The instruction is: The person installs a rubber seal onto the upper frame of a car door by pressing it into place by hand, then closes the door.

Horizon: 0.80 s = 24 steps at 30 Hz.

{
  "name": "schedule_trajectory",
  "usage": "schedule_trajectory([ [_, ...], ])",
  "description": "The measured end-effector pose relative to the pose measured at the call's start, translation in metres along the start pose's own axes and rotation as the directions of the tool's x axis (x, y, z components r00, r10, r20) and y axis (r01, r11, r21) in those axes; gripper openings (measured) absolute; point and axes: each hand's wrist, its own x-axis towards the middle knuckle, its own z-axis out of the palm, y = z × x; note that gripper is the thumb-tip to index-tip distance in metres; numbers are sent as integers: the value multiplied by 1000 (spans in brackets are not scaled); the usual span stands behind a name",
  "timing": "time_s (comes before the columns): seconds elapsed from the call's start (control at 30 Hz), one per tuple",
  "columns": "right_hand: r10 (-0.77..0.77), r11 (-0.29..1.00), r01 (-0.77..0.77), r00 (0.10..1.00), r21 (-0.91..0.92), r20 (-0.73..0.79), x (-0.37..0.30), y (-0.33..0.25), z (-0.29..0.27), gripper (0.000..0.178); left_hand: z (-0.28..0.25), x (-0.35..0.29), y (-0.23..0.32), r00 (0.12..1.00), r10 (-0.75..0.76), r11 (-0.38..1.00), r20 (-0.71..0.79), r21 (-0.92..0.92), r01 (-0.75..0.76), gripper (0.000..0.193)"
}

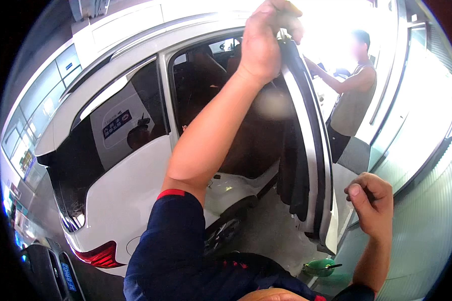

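Note:
A white car (130, 190) stands before me with its rear side door (314, 130) swung open, seen almost edge-on. My left hand (268, 42) is raised at the upper corner of that door, fingers curled over the top of its window frame. Beyond the door's outer side, apart from it, my right hand (372, 203) is held up, with its fingers curled in and the thumb pressed against them. Whether anything small sits inside that right hand cannot be made out. The dark door opening (251, 125) lies behind my left forearm.
A person (354, 95) in a sleeveless top stands past the door, arms reaching forward. Below the door lies a green container (320, 267) with a dark handle-like part. Ribbed translucent panels (427, 220) line the right. Another dark car (52, 271) shows at lower left.

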Motion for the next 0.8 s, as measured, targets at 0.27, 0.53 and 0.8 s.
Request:
schedule_trajectory([
  [0.27,28,999,-29,999,-15,-32,-11,-26,3,27,-14,-6,18,991,-32,925,131,379,-20,42],
  [0.53,-7,998,6,1000,-68,-19,-14,-33,3,27,-19,-17,12,972,-125,973,199,217,80,40],
  [0.8,-18,997,16,999,-73,-27,-11,-25,2,25,-11,-20,10,983,-121,985,140,138,102,38],
])
